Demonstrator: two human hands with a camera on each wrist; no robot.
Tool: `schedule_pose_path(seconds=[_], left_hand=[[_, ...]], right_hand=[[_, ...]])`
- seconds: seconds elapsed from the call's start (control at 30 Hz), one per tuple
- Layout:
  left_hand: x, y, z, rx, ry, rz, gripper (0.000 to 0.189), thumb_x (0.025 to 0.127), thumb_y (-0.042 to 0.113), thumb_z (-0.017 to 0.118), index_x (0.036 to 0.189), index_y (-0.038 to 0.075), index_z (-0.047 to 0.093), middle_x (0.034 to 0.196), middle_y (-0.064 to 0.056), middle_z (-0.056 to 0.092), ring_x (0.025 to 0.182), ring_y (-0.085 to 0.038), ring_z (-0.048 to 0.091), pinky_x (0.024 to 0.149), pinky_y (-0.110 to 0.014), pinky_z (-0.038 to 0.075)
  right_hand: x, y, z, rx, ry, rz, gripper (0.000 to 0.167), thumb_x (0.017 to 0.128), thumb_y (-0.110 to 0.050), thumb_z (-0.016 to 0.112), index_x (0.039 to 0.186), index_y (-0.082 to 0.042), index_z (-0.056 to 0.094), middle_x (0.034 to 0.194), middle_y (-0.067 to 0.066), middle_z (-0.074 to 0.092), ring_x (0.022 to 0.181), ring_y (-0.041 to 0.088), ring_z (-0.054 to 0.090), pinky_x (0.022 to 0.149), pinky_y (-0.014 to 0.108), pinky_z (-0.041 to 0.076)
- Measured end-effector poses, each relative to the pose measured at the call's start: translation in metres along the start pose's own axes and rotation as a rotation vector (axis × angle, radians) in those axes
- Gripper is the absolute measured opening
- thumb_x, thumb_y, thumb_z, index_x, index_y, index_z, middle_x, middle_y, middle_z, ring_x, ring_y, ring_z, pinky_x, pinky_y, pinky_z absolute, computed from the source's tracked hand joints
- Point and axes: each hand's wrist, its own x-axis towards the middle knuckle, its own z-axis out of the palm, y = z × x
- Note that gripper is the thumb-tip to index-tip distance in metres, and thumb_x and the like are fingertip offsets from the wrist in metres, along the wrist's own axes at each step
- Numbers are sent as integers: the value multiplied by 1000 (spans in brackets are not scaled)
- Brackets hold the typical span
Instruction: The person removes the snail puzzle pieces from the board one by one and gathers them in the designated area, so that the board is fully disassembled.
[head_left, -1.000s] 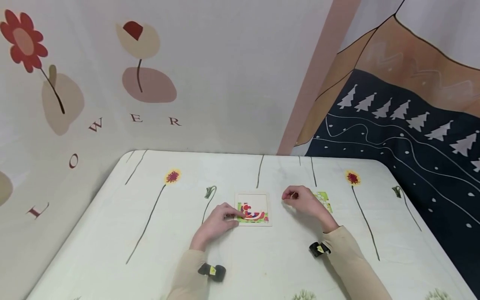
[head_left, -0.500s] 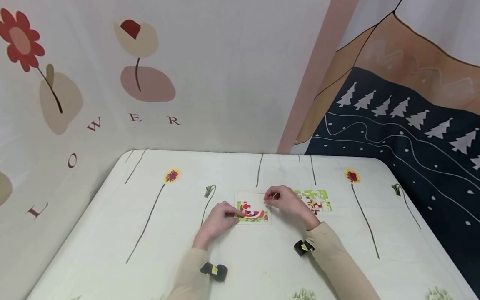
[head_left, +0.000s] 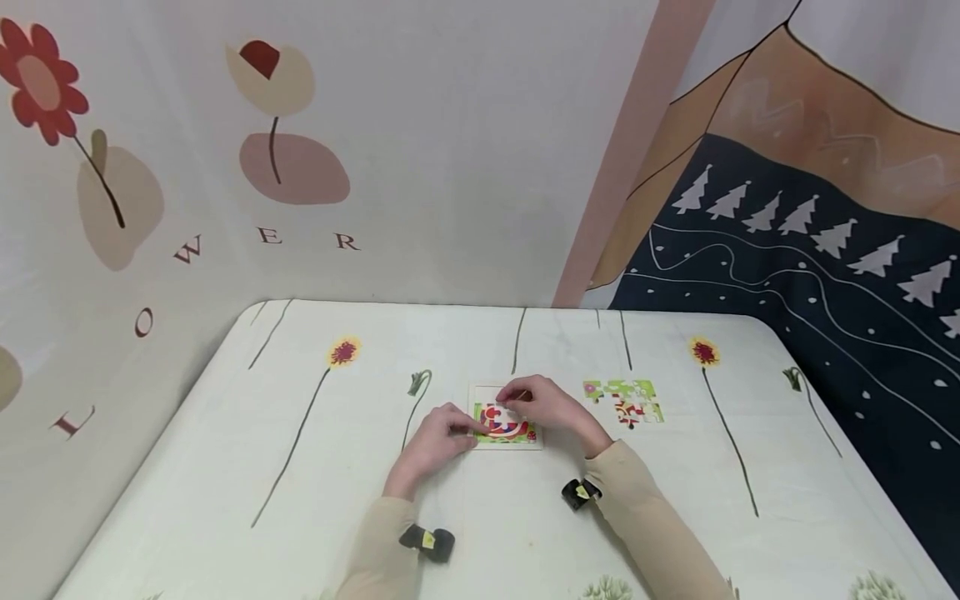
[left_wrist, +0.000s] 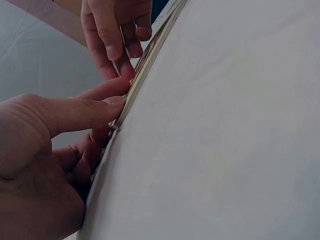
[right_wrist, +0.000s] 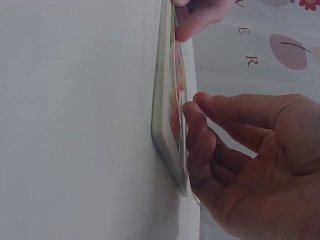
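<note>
A square jigsaw puzzle tray point(head_left: 510, 447) with a pale frame lies on the table, its lower part filled with red, green and purple pieces. My left hand point(head_left: 435, 442) grips its left side; the index finger lies over the picture and the thumb is by the rim, as the left wrist view point(left_wrist: 116, 101) shows. My right hand point(head_left: 543, 402) is over the tray's upper right part, thumb and forefinger pinched on a small puzzle piece mostly hidden by the fingers. In the right wrist view, the right fingertips are close above the tray point(right_wrist: 162, 115).
To the right of the tray lies a group of loose puzzle pieces point(head_left: 633, 389), green with some red and white. The white tablecloth point(head_left: 300, 500) has printed flowers. A pale wall hanging point(head_left: 465, 167) rises behind the table, with a dark tree-printed cloth point(head_left: 787, 250) at right.
My right hand has moved left from beside the loose pieces to over the tray, carrying the puzzle piece. The loose pieces are now uncovered. My left hand has stayed at the tray.
</note>
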Motion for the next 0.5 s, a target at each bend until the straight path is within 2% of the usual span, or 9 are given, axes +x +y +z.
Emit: schedule_pose_path(seconds=[0.13,0.3,0.5], left_hand=[[1,-1,1,-1,-7,2,20,81,0,70,95,12,77,92,0,56,91,-19,52,84,-42,42],[1,-1,0,-1,-5,-12,20,81,0,70,95,13,77,92,0,57,92,-20,52,86,-44,42],[2,-2,0,8,-2,-7,20,81,-2,70,93,12,77,92,0,57,92,-20,53,86,-44,42]], right_hand=[[4,-3,6,1,-19,15,20,96,-2,54,109,1,69,98,6,66,76,12,53,67,26,44],[7,-7,11,-21,-10,20,19,96,-3,54,107,0,69,93,6,66,74,11,54,67,26,44],[7,-8,14,35,-4,28,14,93,-1,55,103,-2,64,90,3,60,75,14,54,66,26,45]])
